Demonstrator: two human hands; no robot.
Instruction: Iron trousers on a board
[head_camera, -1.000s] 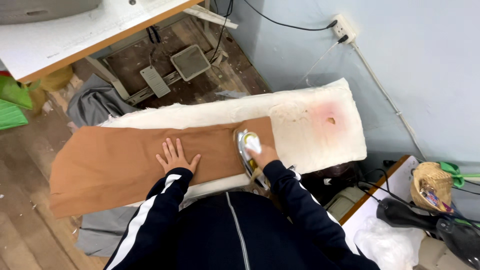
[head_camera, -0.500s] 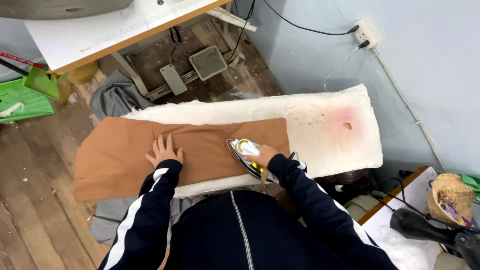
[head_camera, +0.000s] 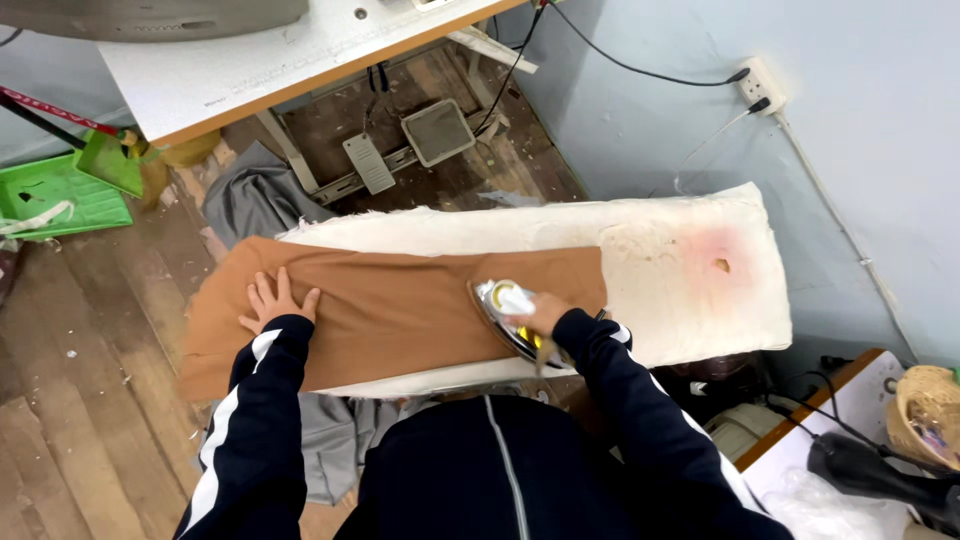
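A long brown cloth (head_camera: 400, 305) lies along a padded white ironing board (head_camera: 660, 265), its left end hanging past the board. My left hand (head_camera: 275, 302) rests flat on the cloth near that left end, fingers spread. My right hand (head_camera: 540, 312) grips the handle of a silver iron (head_camera: 505, 312), which sits on the cloth's right part, tip pointing left.
A sewing table (head_camera: 260, 60) with foot pedals (head_camera: 405, 145) stands beyond the board. Grey cloth (head_camera: 255, 200) lies on the wooden floor, green plastic trays (head_camera: 65, 185) at the left. A wall socket (head_camera: 758, 85) with cables is at the right; a basket (head_camera: 925, 415) and dark tool lie lower right.
My left hand has slid left along the cloth toward its hanging end. The iron has stayed on the cloth's right part. The camera view has shifted.
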